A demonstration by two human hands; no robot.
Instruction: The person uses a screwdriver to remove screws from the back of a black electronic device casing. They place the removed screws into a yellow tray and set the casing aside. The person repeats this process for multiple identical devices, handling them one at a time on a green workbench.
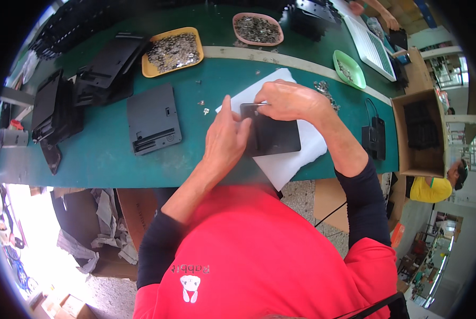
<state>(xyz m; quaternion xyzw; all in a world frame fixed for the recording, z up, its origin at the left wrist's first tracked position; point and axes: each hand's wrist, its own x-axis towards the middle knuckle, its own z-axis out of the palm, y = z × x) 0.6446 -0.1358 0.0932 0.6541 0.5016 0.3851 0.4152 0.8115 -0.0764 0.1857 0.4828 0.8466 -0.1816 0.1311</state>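
In the head view, I bend over a green counter (99, 167), with a flat, black rectangular panel (276, 135) under my hands, lying on a white, soft-looking sheet (312, 142) by the near edge, right of the middle. My left grip (226, 137) stands apart, thumb and forefinger spread, the thumb at the panel's left side. My right grip (291, 100) bends its fingertips onto the panel's far left corner; I cannot tell whether they are closed on anything.

I judge this panel to be midway through handling. A dark grey plastic panel with slots (154, 117) lies alone, left of the middle; a leaning stack of black plastic panels (54, 109) is near the counter's left edge. Which are finished and which wait, I cannot tell. Plenty of small metal pieces remain: in a yellow plastic tray (200, 49) and a pink plastic tray (259, 43) toward the far edge, a green plastic tray (356, 68) toward the far right corner, and a loose silvery heap (325, 90) beyond my right wrist.

My right fingers hide the corner they work at, the panel's underside is out of sight, and the far left corner fades into dark blur.
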